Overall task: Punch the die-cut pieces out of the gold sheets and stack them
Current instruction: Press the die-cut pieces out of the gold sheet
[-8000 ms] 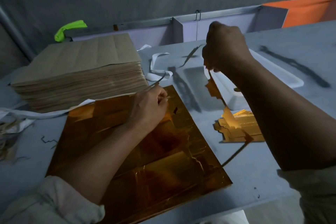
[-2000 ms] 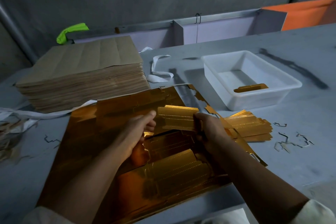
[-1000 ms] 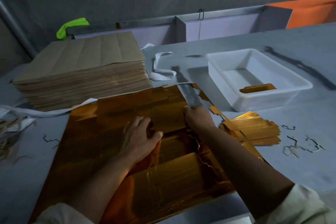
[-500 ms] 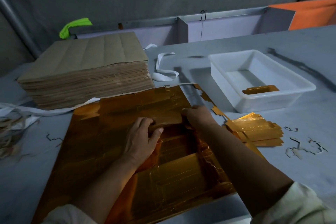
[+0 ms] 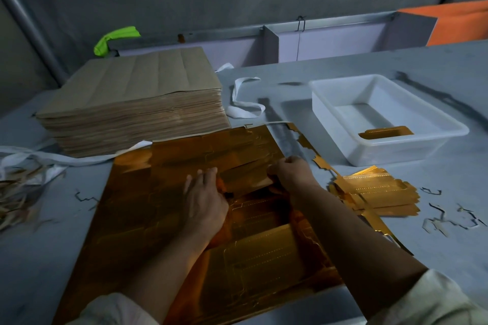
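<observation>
We are working on the top gold sheet (image 5: 163, 208), which is lying flat on the tabletop (image 5: 435, 266) directly in front of the brown paper stack (image 5: 132, 103). The left hand (image 5: 203, 203) is pressing down on the sheet with its fingers (image 5: 200, 175) spread and released, gripping nothing. The right hand (image 5: 290, 174) is curled at the right end of a die-cut piece (image 5: 245, 177) near the sheet's far right corner; its fingers appear clenched on that piece, though the fingertips are hidden.

Risks we are judging from this position:

- The piece is looking only partly freed. Pulling it before every tab has parted could be tearing its edge or creasing the foil.
- If the left hand is lifting, the whole sheet could be rising with the piece and shifting the sheets beneath.
- The stack of punched pieces (image 5: 375, 192), right of the sheet and in front of the white tray (image 5: 390, 155), is lying fanned out unevenly; adding another carelessly could be sliding it apart.
- Scrap slivers (image 5: 443, 221) beyond that stack could be getting caught between pieces.
</observation>
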{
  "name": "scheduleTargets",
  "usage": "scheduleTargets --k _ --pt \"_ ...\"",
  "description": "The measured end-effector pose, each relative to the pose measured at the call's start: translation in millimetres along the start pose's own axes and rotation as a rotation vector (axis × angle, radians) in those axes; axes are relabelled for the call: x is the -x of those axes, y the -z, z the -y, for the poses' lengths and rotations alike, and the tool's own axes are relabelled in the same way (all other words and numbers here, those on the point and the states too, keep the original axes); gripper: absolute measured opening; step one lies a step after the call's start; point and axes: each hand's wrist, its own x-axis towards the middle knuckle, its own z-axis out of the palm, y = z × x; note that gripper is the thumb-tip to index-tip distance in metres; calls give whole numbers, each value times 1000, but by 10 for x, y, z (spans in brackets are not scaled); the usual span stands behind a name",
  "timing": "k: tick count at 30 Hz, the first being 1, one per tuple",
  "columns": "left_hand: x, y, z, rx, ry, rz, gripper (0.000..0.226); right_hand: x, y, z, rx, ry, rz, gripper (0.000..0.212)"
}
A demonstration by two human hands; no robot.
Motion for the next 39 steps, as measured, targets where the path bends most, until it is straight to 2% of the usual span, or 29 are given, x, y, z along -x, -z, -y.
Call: scheduleTargets --k 4,28,39 --pt "-41 -25 7 -25 16 73 54 -2 23 -15 -52 -24 18 11" --pt "-50 9 -36 0 42 74 52 -70 61 -71 -234 -65 0 14" --pt "-67 5 -40 2 71 95 54 -52 147 -54 -316 -74 76 17"
